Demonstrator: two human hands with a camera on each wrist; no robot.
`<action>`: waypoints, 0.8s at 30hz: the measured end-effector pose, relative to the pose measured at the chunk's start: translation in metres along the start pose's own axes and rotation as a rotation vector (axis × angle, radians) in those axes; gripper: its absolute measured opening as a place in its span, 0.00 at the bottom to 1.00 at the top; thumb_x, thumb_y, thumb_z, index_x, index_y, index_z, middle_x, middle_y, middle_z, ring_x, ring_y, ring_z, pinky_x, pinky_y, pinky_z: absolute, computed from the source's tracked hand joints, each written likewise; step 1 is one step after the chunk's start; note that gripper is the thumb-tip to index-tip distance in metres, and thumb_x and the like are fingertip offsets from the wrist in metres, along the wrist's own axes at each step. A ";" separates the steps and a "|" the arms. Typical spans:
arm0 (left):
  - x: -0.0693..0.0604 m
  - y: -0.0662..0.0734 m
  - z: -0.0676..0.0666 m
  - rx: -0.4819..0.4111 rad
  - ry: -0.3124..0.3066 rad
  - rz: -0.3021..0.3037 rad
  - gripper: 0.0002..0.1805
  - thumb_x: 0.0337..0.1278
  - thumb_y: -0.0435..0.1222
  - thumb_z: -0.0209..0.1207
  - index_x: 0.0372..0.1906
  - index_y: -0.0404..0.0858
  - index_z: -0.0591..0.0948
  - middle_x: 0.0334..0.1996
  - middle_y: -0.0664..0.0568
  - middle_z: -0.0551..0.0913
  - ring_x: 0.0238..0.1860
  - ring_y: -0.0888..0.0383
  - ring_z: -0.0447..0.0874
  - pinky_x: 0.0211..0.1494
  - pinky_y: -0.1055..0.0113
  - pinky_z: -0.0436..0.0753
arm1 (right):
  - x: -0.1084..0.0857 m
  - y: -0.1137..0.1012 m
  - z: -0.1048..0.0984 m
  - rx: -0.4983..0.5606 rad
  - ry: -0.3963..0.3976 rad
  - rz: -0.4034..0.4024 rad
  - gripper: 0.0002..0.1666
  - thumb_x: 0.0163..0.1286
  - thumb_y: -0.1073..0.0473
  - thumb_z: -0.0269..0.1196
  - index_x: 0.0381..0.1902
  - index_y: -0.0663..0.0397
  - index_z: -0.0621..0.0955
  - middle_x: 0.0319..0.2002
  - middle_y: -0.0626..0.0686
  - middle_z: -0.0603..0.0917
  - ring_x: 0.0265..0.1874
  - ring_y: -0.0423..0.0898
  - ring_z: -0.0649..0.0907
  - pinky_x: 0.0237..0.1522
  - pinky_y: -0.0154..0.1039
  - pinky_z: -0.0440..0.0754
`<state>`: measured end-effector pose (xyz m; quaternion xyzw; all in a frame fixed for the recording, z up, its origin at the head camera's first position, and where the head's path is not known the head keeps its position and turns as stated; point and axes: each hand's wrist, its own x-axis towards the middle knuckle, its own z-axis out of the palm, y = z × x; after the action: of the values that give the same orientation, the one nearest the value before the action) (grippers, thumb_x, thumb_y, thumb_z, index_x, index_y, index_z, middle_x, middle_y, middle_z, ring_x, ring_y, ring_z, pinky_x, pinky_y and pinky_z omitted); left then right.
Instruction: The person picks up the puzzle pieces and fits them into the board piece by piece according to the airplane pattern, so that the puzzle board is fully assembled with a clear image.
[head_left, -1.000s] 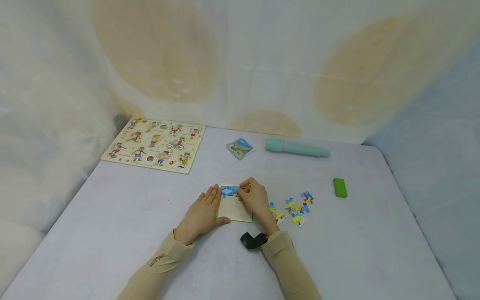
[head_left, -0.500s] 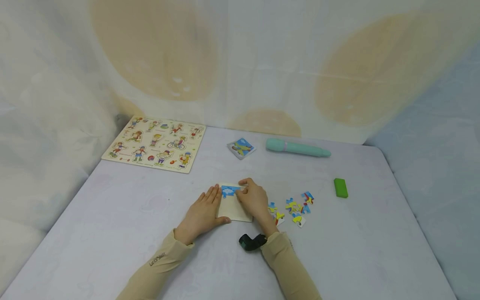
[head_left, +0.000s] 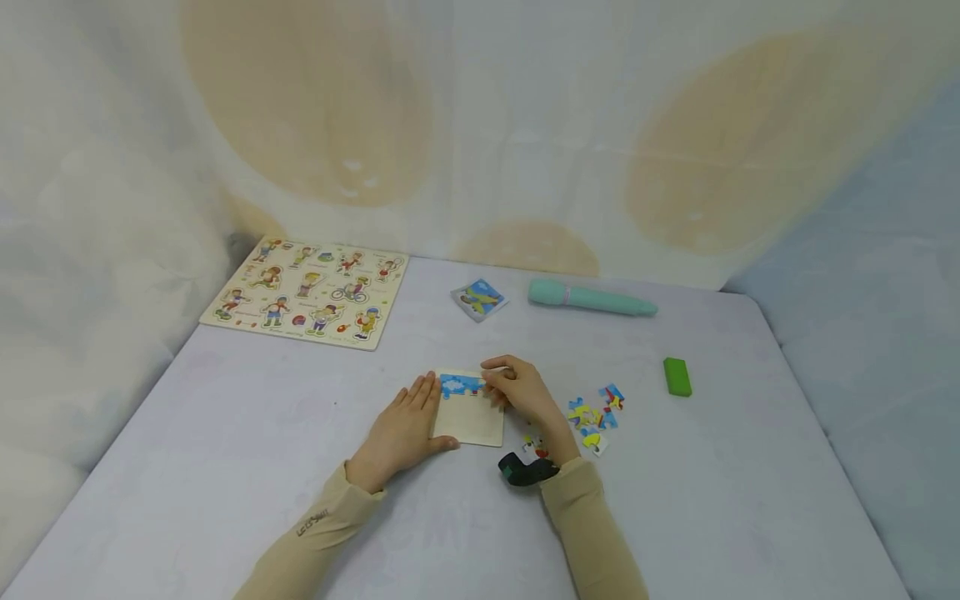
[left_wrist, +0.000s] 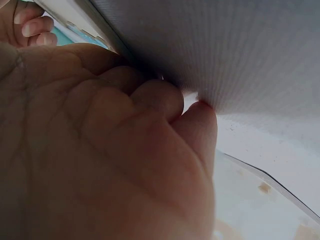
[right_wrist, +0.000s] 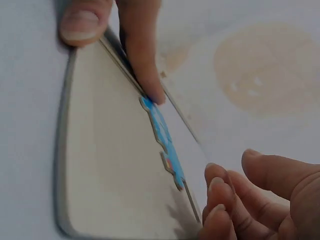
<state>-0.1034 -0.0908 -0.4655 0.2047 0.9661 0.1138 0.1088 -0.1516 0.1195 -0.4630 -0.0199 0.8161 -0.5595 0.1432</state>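
A square pale wooden puzzle board (head_left: 468, 423) lies on the table, with joined blue jigsaw pieces (head_left: 459, 385) along its far edge. The left hand (head_left: 405, 425) rests flat at the board's left side, its long fingers straight and its thumb spread to the near corner. In the right wrist view, one of its fingertips touches the end of the blue strip (right_wrist: 162, 130). Over the board's right edge hovers the right hand (right_wrist: 265, 195), fingers loosely curled, thumb apart from them, nothing visible between. Below its wrist, some loose pieces (head_left: 534, 447) are partly hidden.
Right of the right hand lie several loose jigsaw pieces (head_left: 588, 417). Farther right is a green block (head_left: 677, 377). Behind are a small airplane picture card (head_left: 479, 299) and a mint-green pen-shaped object (head_left: 592, 297). A sports-figure puzzle board (head_left: 306, 292) sits at back left.
The right hand has let go of the blue piece at the strip's right end and shifted right, its fingers loosening. The left hand stays in place on the board.
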 end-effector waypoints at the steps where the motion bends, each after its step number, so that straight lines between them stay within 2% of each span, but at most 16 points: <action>1: 0.000 0.000 0.000 0.002 0.002 0.001 0.54 0.54 0.60 0.60 0.73 0.27 0.57 0.75 0.36 0.54 0.77 0.43 0.51 0.76 0.48 0.58 | 0.000 0.001 -0.005 0.011 -0.008 -0.005 0.18 0.73 0.58 0.56 0.56 0.60 0.78 0.35 0.61 0.86 0.22 0.41 0.79 0.26 0.32 0.78; 5: 0.000 0.000 -0.001 -0.003 0.006 0.009 0.53 0.54 0.60 0.61 0.72 0.26 0.57 0.75 0.35 0.54 0.76 0.42 0.52 0.76 0.47 0.59 | -0.002 0.004 -0.027 0.013 -0.003 -0.014 0.20 0.74 0.57 0.55 0.59 0.61 0.76 0.41 0.64 0.86 0.30 0.43 0.82 0.35 0.33 0.81; 10: -0.002 0.000 -0.002 -0.018 -0.003 0.013 0.53 0.55 0.59 0.60 0.72 0.26 0.57 0.75 0.34 0.53 0.76 0.41 0.51 0.76 0.47 0.58 | -0.005 0.010 -0.057 -0.014 0.032 -0.013 0.22 0.75 0.55 0.55 0.61 0.61 0.75 0.44 0.63 0.85 0.36 0.47 0.84 0.40 0.35 0.82; 18: -0.001 -0.001 0.002 -0.011 0.008 0.018 0.53 0.55 0.59 0.60 0.72 0.26 0.57 0.75 0.34 0.53 0.76 0.41 0.51 0.76 0.46 0.58 | -0.028 0.022 -0.111 -0.036 0.156 0.008 0.26 0.75 0.52 0.55 0.62 0.64 0.73 0.47 0.62 0.85 0.37 0.42 0.83 0.44 0.33 0.82; 20: -0.001 -0.002 0.002 -0.010 0.008 0.021 0.53 0.55 0.59 0.60 0.72 0.26 0.57 0.75 0.34 0.53 0.76 0.41 0.51 0.76 0.46 0.58 | -0.035 0.027 -0.122 -0.036 0.195 0.034 0.26 0.75 0.53 0.55 0.63 0.65 0.72 0.45 0.59 0.85 0.37 0.40 0.82 0.43 0.32 0.82; 24: -0.001 -0.002 0.001 -0.018 0.009 0.019 0.53 0.55 0.59 0.61 0.72 0.26 0.56 0.75 0.34 0.53 0.76 0.41 0.51 0.76 0.46 0.58 | -0.046 0.037 -0.138 -0.005 0.250 0.100 0.25 0.75 0.55 0.54 0.63 0.66 0.71 0.40 0.45 0.86 0.35 0.35 0.82 0.40 0.29 0.81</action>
<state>-0.1029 -0.0930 -0.4665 0.2123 0.9635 0.1244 0.1054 -0.1380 0.2674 -0.4411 0.0902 0.8289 -0.5479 0.0679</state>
